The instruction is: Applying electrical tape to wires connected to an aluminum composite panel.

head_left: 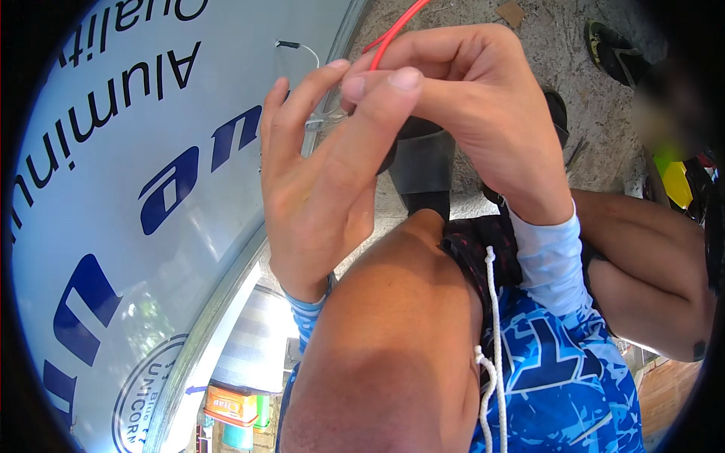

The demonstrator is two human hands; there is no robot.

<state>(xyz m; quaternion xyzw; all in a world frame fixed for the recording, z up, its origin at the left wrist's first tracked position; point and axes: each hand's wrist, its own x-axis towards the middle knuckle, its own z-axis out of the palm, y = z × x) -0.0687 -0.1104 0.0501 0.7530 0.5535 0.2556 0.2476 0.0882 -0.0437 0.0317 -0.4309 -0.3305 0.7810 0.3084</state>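
Position: the red wire [395, 32] is at the top of my view, in front of my raised knee [355, 392]. Two red strands lie together above my fingertips and part just before reaching them. One enters between the thumb and forefinger of my right hand [487, 98]; the other passes behind the forefinger, where its end is hidden.

Finger state: my right thumb and forefinger are closed in a pinch on the red wire. My left hand [321, 177] has its fingers partly spread, with the thumb tip laid across the right thumb. Whether the left fingertips have hold of a strand, I cannot tell. A clear piece [326, 118] shows between the left fingers; its kind cannot be made out.

Handling, in my judgement:
1. Pinch close to the part being worked; a thin wire bends easily when gripped far back.
2. Hold the strands apart where they divide, so that they do not cross under the thumbs.
3. Brace thumb against thumb to steady both hands.
4. Shift the left thumb aside when the contact point needs checking, as it covers part of the grip.

Clearance: the white sign panel [219, 53] stands at my left, with a thin dark-tipped lead [288, 44] near my left fingertips. Avoid snagging it.
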